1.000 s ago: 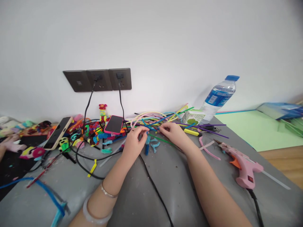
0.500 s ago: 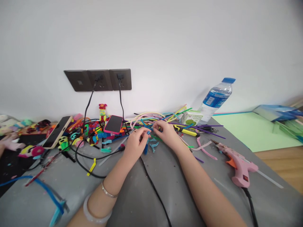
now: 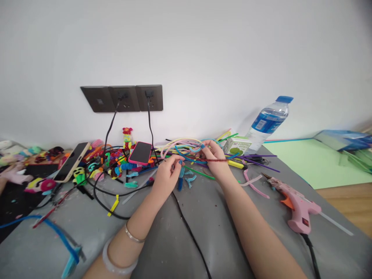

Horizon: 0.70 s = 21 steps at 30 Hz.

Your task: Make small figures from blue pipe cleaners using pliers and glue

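Note:
My left hand (image 3: 168, 172) is closed in a pinch at the middle of the table, at the left end of a dark red pipe cleaner (image 3: 217, 160). That strip runs sideways across the back of my right hand (image 3: 214, 155). The fingers of my right hand are bent and pinched at the pile of coloured pipe cleaners (image 3: 186, 145); what lies between them is hidden. A blue pipe cleaner (image 3: 181, 154) curves just by its fingertips. Below the hands lie a dark blue fuzzy piece (image 3: 180, 182) and a light blue branched piece (image 3: 190, 181).
A pink glue gun (image 3: 302, 211) lies at right, its cord running to the front. A tilted bottle (image 3: 269, 122) and small box (image 3: 236, 146) stand behind. Phones (image 3: 140, 152), fuzzy figures (image 3: 127, 137) and black cables (image 3: 188, 228) crowd the left and middle.
My right hand has moved right and slightly up, away from my left hand. The dark red pipe cleaner now shows stretched between and across the hands. My left hand has barely moved.

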Each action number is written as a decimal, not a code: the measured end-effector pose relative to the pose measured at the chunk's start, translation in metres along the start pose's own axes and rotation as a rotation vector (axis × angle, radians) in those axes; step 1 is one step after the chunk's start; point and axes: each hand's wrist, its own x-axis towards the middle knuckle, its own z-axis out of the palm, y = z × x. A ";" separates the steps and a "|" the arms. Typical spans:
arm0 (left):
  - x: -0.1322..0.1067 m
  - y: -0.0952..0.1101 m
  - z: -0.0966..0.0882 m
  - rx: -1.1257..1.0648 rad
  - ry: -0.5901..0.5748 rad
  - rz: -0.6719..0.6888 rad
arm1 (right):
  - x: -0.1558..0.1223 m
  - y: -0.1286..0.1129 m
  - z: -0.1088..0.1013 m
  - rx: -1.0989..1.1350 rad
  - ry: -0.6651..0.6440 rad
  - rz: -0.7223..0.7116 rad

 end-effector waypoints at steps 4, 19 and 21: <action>0.000 -0.001 0.002 -0.012 -0.016 0.027 | -0.001 -0.001 0.001 -0.069 -0.021 -0.025; 0.008 -0.011 0.003 -0.476 0.123 -0.192 | -0.011 -0.006 0.006 -0.097 -0.384 -0.125; 0.009 -0.010 0.002 -0.523 0.148 -0.233 | -0.011 -0.006 0.006 -0.092 -0.389 -0.114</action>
